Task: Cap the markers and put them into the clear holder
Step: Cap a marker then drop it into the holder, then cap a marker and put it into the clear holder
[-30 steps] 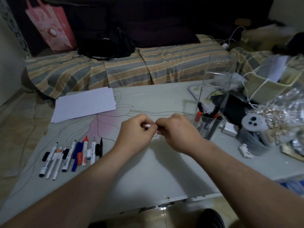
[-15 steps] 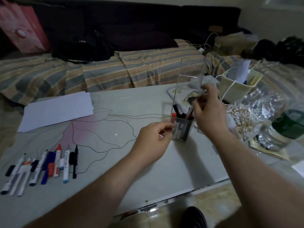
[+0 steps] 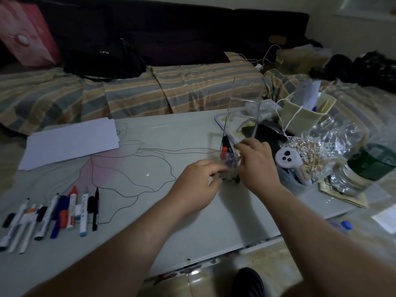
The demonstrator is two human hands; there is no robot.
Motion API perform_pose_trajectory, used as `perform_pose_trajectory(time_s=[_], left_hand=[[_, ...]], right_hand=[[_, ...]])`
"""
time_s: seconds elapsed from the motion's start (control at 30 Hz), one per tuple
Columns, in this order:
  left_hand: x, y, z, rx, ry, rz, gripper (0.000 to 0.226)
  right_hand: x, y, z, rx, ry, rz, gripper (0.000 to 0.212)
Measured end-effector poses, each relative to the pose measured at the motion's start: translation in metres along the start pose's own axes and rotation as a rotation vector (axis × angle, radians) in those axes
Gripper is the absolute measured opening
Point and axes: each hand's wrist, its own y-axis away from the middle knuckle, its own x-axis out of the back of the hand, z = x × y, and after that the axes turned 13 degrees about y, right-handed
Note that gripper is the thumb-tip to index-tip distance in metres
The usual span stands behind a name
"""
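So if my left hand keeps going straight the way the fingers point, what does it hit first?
Probably the clear holder: the left hand points right at its base, fingertips almost there. The right hand sits just beyond. Motion blur hides any contact.

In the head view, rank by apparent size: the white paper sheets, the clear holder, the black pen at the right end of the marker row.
1. white paper sheets
2. clear holder, tall but farther off
3. black pen
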Motion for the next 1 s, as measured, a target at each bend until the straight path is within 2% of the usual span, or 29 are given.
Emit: perform_pose_trajectory(time_s=[0.1, 0.17, 0.27, 0.37, 0.47, 0.6, 0.77, 0.87, 1.0], left_hand=[[0.033, 0.004, -0.021, 0.116, -0.112, -0.006, 0.032], [0.064, 0.012, -0.047, 0.254, -0.145, 0.037, 0.033], [0.117, 0.038, -0.080, 0.457, -0.247, 0.070, 0.040], [0.164, 0.072, -0.103, 0.619, -0.314, 0.144, 0.035], [0.192, 0.101, -0.119, 0.734, -0.338, 0.220, 0.026], [0.203, 0.127, -0.132, 0.809, -0.366, 0.176, 0.026], [0.195, 0.127, -0.138, 0.826, -0.436, 0.137, 0.032], [0.187, 0.121, -0.139, 0.819, -0.482, 0.090, 0.025], [0.177, 0.116, -0.138, 0.827, -0.502, 0.102, 0.023]], right_hand=[[0.003, -0.004, -0.024, 0.003, -0.051, 0.094, 0.044], [-0.004, -0.004, -0.050, 0.087, -0.086, 0.104, 0.034], [-0.025, 0.008, -0.104, 0.281, -0.168, -0.037, 0.037], [-0.046, 0.029, -0.165, 0.489, -0.233, -0.251, 0.039], [-0.055, 0.048, -0.211, 0.637, -0.245, -0.422, 0.039], [-0.056, 0.064, -0.262, 0.748, -0.191, -0.538, 0.046], [-0.070, 0.066, -0.283, 0.734, -0.102, -0.619, 0.042], [-0.072, 0.062, -0.280, 0.721, -0.036, -0.624, 0.042], [-0.072, 0.055, -0.265, 0.559, -0.023, -0.584, 0.030]])
